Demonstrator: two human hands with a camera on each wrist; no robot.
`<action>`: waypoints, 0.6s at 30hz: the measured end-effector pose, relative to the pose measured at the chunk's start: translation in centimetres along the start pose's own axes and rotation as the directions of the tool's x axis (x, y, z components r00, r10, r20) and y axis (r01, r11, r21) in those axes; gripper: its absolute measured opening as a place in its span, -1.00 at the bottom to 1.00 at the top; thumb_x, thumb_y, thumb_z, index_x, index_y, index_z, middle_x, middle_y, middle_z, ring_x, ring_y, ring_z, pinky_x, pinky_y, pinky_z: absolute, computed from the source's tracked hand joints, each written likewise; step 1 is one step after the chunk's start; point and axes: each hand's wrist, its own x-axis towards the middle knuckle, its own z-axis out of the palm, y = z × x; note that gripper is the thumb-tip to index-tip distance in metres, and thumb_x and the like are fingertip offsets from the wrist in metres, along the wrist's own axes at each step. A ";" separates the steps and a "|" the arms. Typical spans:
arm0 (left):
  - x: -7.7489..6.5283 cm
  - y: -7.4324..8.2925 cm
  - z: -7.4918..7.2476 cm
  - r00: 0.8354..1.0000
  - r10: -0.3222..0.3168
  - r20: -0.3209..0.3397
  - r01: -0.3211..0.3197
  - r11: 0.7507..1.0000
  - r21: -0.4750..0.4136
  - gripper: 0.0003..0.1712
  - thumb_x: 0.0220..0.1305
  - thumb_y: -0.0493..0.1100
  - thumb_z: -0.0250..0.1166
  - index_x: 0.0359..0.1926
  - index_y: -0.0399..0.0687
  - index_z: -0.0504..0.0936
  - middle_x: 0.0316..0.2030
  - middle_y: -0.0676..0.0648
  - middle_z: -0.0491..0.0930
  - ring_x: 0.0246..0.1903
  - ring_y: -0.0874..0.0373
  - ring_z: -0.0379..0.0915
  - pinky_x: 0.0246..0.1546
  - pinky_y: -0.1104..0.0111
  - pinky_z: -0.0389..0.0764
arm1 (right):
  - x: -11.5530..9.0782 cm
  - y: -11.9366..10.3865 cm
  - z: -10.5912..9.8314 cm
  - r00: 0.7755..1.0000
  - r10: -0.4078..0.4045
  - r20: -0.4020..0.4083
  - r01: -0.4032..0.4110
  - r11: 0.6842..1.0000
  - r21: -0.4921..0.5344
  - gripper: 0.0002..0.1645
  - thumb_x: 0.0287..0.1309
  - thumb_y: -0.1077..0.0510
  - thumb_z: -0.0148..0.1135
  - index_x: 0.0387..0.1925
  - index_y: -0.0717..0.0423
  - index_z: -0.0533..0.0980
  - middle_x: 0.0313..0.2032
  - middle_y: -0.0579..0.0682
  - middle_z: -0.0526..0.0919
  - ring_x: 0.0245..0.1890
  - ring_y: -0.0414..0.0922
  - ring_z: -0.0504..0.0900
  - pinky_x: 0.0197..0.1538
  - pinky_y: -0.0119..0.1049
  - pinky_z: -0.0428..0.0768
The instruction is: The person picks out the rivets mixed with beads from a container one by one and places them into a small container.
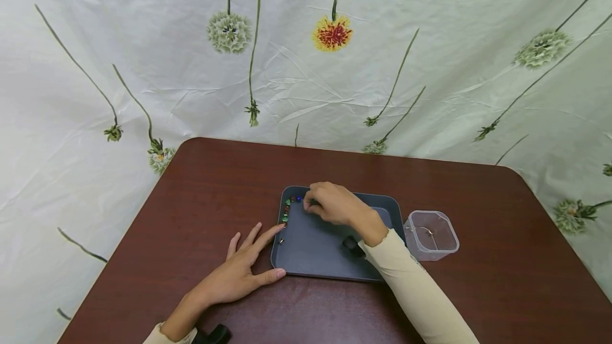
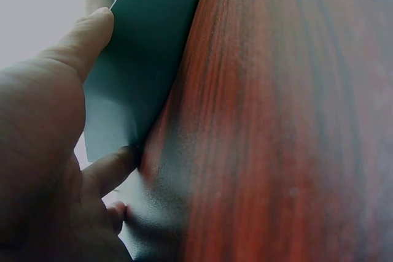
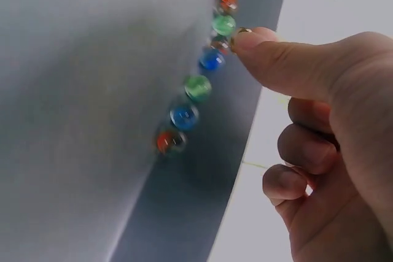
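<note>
A dark grey tray [image 1: 325, 259] lies on the table, with glass marbles [image 1: 287, 209] lined along its left and far edges. The right wrist view shows green, orange and blue marbles [image 3: 198, 89] in that row. My right hand [image 1: 334, 203] is over the far part of the tray. Its thumb and index finger pinch a small shiny gold-brown piece [image 3: 241, 32], mostly hidden by the fingertips. At the near left corner my left hand [image 1: 239, 275] spreads its fingers against the tray's rim. A small gold-coloured item [image 1: 281, 241] lies in the tray near that hand.
Right of the tray stands a clear plastic box [image 1: 432, 243] with a thin curved item inside. The brown wooden table [image 1: 220, 185] reaches back to a hanging cloth [image 1: 296, 57] printed with flowers.
</note>
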 end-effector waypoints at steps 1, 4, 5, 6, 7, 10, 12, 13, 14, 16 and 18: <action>0.0 0.0 0.0 1.000 0.000 -0.001 0.000 1.000 0.002 -0.08 0.14 0.26 0.25 0.43 0.48 -0.03 0.41 0.16 0.08 0.48 -0.05 -0.35 0.26 -0.19 -0.53 | -0.3 0.1 -0.2 1.000 0.011 -0.006 -0.011 1.000 0.011 -0.91 0.21 0.10 0.22 -0.27 -0.08 0.62 -0.30 -0.20 0.53 -0.33 -0.30 0.48 -0.23 -0.39 0.51; 0.1 0.0 0.0 1.000 0.000 -0.006 0.000 1.000 0.007 -0.09 0.14 0.25 0.26 0.43 0.49 -0.03 0.41 0.15 0.09 0.48 -0.05 -0.34 0.26 -0.19 -0.53 | -1.1 0.5 -0.7 0.999 0.032 -0.021 -0.031 0.999 0.037 -0.90 0.20 0.11 0.23 -0.25 -0.07 0.62 -0.27 -0.19 0.55 -0.28 -0.28 0.52 -0.19 -0.37 0.52; 0.1 0.0 0.0 1.000 0.000 -0.006 0.000 1.000 0.009 -0.09 0.15 0.25 0.25 0.43 0.49 -0.03 0.41 0.15 0.09 0.48 -0.05 -0.34 0.26 -0.19 -0.53 | -1.4 0.6 -0.9 0.999 0.037 -0.028 -0.035 0.998 0.047 -0.90 0.19 0.12 0.24 -0.25 -0.06 0.62 -0.26 -0.19 0.56 -0.26 -0.27 0.53 -0.18 -0.35 0.53; 0.1 0.0 0.1 1.000 0.000 -0.007 0.000 1.000 0.009 -0.09 0.15 0.25 0.26 0.43 0.49 -0.03 0.41 0.15 0.09 0.48 -0.05 -0.34 0.26 -0.19 -0.52 | -1.6 0.7 -1.1 0.999 0.042 -0.034 -0.040 0.998 0.052 -0.90 0.19 0.13 0.24 -0.25 -0.05 0.62 -0.26 -0.19 0.56 -0.25 -0.26 0.53 -0.17 -0.35 0.53; 0.2 0.0 0.1 1.000 0.000 -0.006 0.000 1.000 0.009 -0.09 0.15 0.25 0.25 0.43 0.50 -0.03 0.41 0.15 0.09 0.48 -0.05 -0.34 0.26 -0.19 -0.52 | -1.9 0.7 -1.2 0.998 0.046 -0.039 -0.044 0.997 0.060 -0.90 0.18 0.13 0.24 -0.25 -0.04 0.63 -0.26 -0.19 0.56 -0.25 -0.26 0.53 -0.17 -0.34 0.54; 0.2 0.0 0.1 1.000 -0.004 -0.005 0.004 1.000 0.009 -0.09 0.14 0.26 0.25 0.43 0.50 -0.03 0.41 0.16 0.08 0.48 -0.05 -0.34 0.26 -0.19 -0.53 | -2.5 0.9 -1.6 0.997 0.052 -0.055 -0.048 0.996 0.072 -0.90 0.18 0.14 0.25 -0.26 -0.02 0.63 -0.29 -0.20 0.54 -0.28 -0.26 0.52 -0.20 -0.35 0.53; 0.2 0.0 0.1 1.000 -0.008 -0.004 0.008 1.000 0.008 -0.08 0.14 0.27 0.25 0.43 0.51 -0.03 0.41 0.17 0.08 0.48 -0.04 -0.34 0.27 -0.18 -0.53 | -2.8 1.0 -1.8 0.996 0.059 -0.065 -0.054 0.996 0.076 -0.90 0.18 0.13 0.25 -0.26 -0.02 0.63 -0.31 -0.21 0.53 -0.31 -0.28 0.51 -0.22 -0.37 0.52; 0.1 0.0 0.1 1.000 -0.009 -0.005 0.009 1.000 0.009 -0.08 0.14 0.27 0.25 0.43 0.51 -0.04 0.41 0.17 0.08 0.48 -0.05 -0.34 0.26 -0.18 -0.53 | -3.0 1.1 -1.9 0.996 0.061 -0.071 -0.055 0.995 0.080 -0.90 0.18 0.13 0.25 -0.26 -0.02 0.64 -0.32 -0.22 0.53 -0.32 -0.29 0.51 -0.23 -0.37 0.52; 0.1 0.0 0.2 1.000 -0.011 -0.005 0.011 1.000 0.010 -0.08 0.14 0.27 0.25 0.43 0.51 -0.04 0.41 0.16 0.08 0.48 -0.05 -0.34 0.26 -0.18 -0.53 | -3.1 1.1 -1.9 0.995 0.062 -0.078 -0.056 0.995 0.081 -0.90 0.18 0.13 0.25 -0.27 -0.03 0.63 -0.32 -0.22 0.52 -0.32 -0.29 0.51 -0.23 -0.37 0.52; 0.1 0.0 0.2 1.000 -0.012 -0.005 0.012 1.000 0.009 -0.08 0.14 0.27 0.25 0.43 0.50 -0.03 0.41 0.16 0.08 0.48 -0.05 -0.35 0.26 -0.18 -0.53 | -3.5 1.3 -2.1 0.994 0.064 -0.088 -0.057 0.995 0.081 -0.90 0.18 0.12 0.25 -0.26 -0.03 0.64 -0.33 -0.23 0.52 -0.31 -0.29 0.52 -0.22 -0.37 0.52; 0.1 0.0 0.2 1.000 -0.011 -0.005 0.011 1.000 0.008 -0.08 0.14 0.27 0.26 0.43 0.50 -0.03 0.41 0.17 0.08 0.48 -0.05 -0.35 0.26 -0.18 -0.53 | -3.8 1.4 -2.2 0.993 0.069 -0.097 -0.061 0.995 0.083 -0.90 0.18 0.12 0.25 -0.26 -0.04 0.64 -0.33 -0.23 0.52 -0.31 -0.28 0.52 -0.21 -0.36 0.52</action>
